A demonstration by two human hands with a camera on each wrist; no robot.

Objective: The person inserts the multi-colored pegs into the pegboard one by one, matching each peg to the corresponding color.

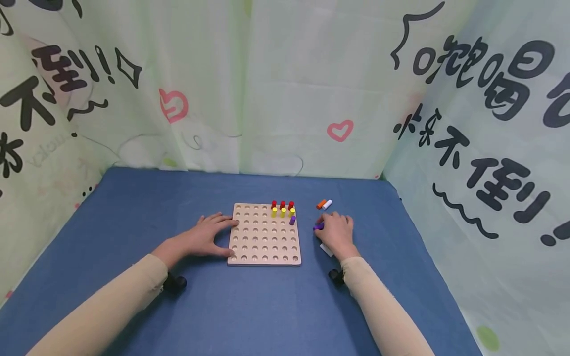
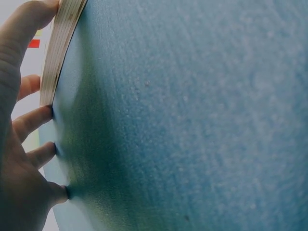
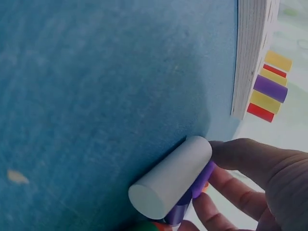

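A pale wooden pegboard [image 1: 264,260] with rows of round holes lies on the blue cloth. My left hand [image 1: 209,236] rests at its left side, fingers spread, with thumb and fingertips at the edge. Red pegs [image 1: 282,203], yellow pegs [image 1: 283,212] and one purple peg [image 1: 292,220] stand in holes at the far right. To the right of the board, my right hand [image 1: 337,232] pinches a purple peg [image 3: 203,180] between thumb and fingers. A white peg [image 3: 171,178] lies right beside the thumb, partly covering the purple one in the right wrist view.
Beyond my right hand lie an orange peg [image 1: 321,203] and another white peg [image 1: 327,204]. Part of a green piece [image 3: 142,226] shows at the bottom of the right wrist view. Curtains [image 1: 285,89] with printed lettering hang around the blue-covered table [image 1: 262,316].
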